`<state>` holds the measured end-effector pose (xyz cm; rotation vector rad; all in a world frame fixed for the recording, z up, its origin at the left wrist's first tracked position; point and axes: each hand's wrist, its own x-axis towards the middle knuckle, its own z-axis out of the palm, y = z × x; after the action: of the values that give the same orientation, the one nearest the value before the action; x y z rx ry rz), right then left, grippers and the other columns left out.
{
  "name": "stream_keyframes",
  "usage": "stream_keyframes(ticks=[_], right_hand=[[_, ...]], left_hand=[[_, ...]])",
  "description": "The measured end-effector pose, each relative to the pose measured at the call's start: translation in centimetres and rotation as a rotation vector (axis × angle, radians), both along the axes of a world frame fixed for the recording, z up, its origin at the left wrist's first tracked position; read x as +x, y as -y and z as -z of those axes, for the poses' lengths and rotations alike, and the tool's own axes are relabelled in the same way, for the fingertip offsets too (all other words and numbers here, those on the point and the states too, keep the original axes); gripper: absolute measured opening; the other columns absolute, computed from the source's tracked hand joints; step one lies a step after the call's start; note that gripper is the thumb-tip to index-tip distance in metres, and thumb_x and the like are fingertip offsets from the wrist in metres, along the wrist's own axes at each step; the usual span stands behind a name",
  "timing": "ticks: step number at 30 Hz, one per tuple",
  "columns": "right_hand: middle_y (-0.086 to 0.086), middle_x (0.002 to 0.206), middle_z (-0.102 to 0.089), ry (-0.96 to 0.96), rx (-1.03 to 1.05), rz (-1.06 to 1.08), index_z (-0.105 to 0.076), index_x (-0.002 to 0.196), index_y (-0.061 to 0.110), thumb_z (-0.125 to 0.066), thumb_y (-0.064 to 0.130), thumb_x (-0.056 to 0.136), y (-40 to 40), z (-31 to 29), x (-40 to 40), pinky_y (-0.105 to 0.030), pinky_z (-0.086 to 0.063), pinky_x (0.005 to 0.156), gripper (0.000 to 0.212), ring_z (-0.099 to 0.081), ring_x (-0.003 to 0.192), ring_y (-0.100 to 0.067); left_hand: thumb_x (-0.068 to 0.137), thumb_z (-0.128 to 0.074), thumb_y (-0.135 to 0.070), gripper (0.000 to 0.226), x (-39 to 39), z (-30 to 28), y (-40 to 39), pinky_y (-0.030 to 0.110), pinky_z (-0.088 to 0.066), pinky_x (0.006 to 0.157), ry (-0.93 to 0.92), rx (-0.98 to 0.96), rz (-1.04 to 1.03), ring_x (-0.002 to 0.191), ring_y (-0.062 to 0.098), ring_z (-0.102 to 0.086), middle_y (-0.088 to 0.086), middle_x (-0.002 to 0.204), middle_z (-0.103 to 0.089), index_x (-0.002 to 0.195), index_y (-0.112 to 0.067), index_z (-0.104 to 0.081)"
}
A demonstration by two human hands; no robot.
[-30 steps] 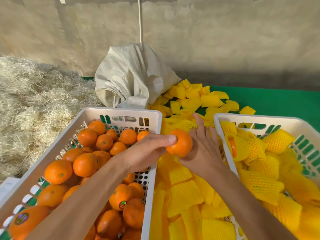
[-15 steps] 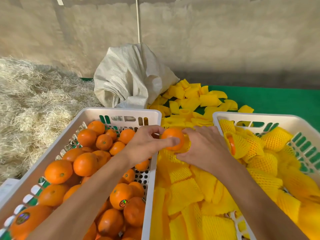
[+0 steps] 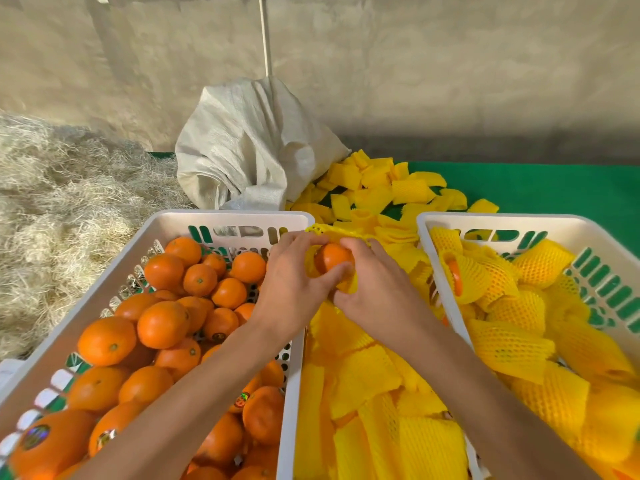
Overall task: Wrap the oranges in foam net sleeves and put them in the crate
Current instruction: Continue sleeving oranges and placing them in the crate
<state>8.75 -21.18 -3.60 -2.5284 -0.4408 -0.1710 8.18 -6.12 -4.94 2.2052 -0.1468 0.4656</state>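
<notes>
Both my hands met over the gap between the two white crates. My left hand gripped an orange with curled fingers; my right hand curled round the same fruit and the yellow foam net sleeve partly drawn around it. The orange sat just right of the left crate, near that crate's far corner. Left crate held bare oranges. To its right lay loose flat sleeves, and beyond those the right crate held wrapped oranges. Behind the left crate stood a white woven sack; straw lay to its left.
</notes>
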Motion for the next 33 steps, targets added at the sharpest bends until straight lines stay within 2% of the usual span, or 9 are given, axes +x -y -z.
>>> stream_keyframes(ticks=[3,7,10,14,19,24,27,31,33], right_hand=[[0.008,0.137,-0.053,-0.058,0.272,-0.013,-0.045,0.144,0.032,-0.067,0.037,0.09,0.9,0.4,0.6,-0.036,-0.054,0.096,0.059,-0.054,0.122,-0.014],[0.015,0.123,-0.058,-0.119,0.446,-0.01,-0.04,0.122,0.046,-0.068,0.068,0.075,1.5,0.4,0.6,-0.027,-0.054,0.076,0.059,-0.061,0.106,-0.008],[0.015,0.118,-0.051,-0.035,0.419,0.012,-0.026,0.119,0.045,-0.081,0.077,0.059,1.2,0.6,0.5,-0.014,-0.044,0.064,0.088,-0.057,0.097,-0.003],[0.005,0.149,-0.044,0.101,0.43,0.053,-0.002,0.15,0.052,-0.091,0.054,0.066,1.2,0.9,0.9,-0.016,-0.044,0.078,0.122,-0.056,0.11,-0.005],[0.0,0.147,-0.041,0.347,0.141,0.219,-0.033,0.144,0.038,-0.076,0.048,0.087,4.0,0.5,2.7,-0.029,-0.051,0.073,0.072,-0.055,0.117,-0.018],[-0.006,0.13,-0.044,0.449,0.188,0.578,-0.041,0.124,0.022,-0.08,0.041,0.084,9.8,0.4,5.4,-0.03,-0.042,0.061,0.058,-0.06,0.088,-0.029],[-0.012,0.132,-0.047,0.373,0.101,0.717,-0.044,0.127,0.016,-0.079,0.031,0.086,12.0,1.5,5.9,-0.047,-0.053,0.08,0.056,-0.059,0.107,-0.039],[-0.018,0.139,-0.049,0.188,-0.036,0.745,-0.053,0.134,0.008,-0.07,0.03,0.092,12.6,2.7,6.2,-0.054,-0.04,0.105,0.05,-0.046,0.128,-0.042],[-0.019,0.138,-0.051,0.229,-0.061,0.707,-0.057,0.132,0.006,-0.069,0.029,0.093,12.0,2.4,6.2,-0.053,-0.037,0.108,0.047,-0.044,0.13,-0.04]], left_hand=[[0.099,-0.068,-0.014,0.018,-0.2,-0.6,-0.2,0.04,-0.055,0.086,0.045,-0.144,0.113,0.103,0.007,-0.064,-0.018,0.109,-0.067,0.115,-0.022,-0.068],[0.103,-0.05,0.003,0.018,-0.5,-1.0,-0.2,0.014,-0.045,0.058,0.056,-0.319,0.203,0.074,-0.001,-0.058,-0.024,0.088,-0.06,0.112,-0.013,-0.051],[0.108,-0.048,-0.011,0.013,-0.5,-1.4,-0.3,0.013,-0.05,0.075,0.031,-0.494,0.205,0.094,-0.006,-0.063,-0.027,0.102,-0.067,0.116,-0.02,-0.044],[0.106,-0.044,-0.026,0.026,-0.8,-1.4,0.0,0.033,-0.048,0.104,-0.025,-0.584,0.249,0.125,0.013,-0.062,-0.007,0.138,-0.066,0.132,-0.028,-0.042],[0.109,-0.043,-0.033,0.033,-0.4,-1.6,0.1,0.036,-0.044,0.107,0.013,-0.577,0.279,0.129,0.019,-0.061,-0.008,0.143,-0.06,0.141,-0.025,-0.047],[0.105,-0.05,-0.047,0.037,1.5,1.1,-1.8,0.035,-0.051,0.101,-0.065,-0.378,-0.052,0.118,0.002,-0.059,-0.012,0.127,-0.061,0.133,-0.023,-0.052],[0.106,-0.055,-0.037,0.043,3.0,3.5,-3.8,0.031,-0.049,0.088,-0.228,-0.097,-0.171,0.114,0.015,-0.056,0.004,0.132,-0.056,0.139,-0.012,-0.049],[0.101,-0.062,-0.034,0.049,4.2,6.6,-7.2,0.049,-0.039,0.108,-0.475,0.407,-0.246,0.128,0.039,-0.046,0.017,0.136,-0.053,0.141,-0.014,-0.044],[0.098,-0.066,-0.037,0.057,4.3,7.9,-8.4,0.051,-0.042,0.108,-0.547,0.461,-0.238,0.129,0.04,-0.045,0.017,0.139,-0.051,0.145,-0.018,-0.04]])
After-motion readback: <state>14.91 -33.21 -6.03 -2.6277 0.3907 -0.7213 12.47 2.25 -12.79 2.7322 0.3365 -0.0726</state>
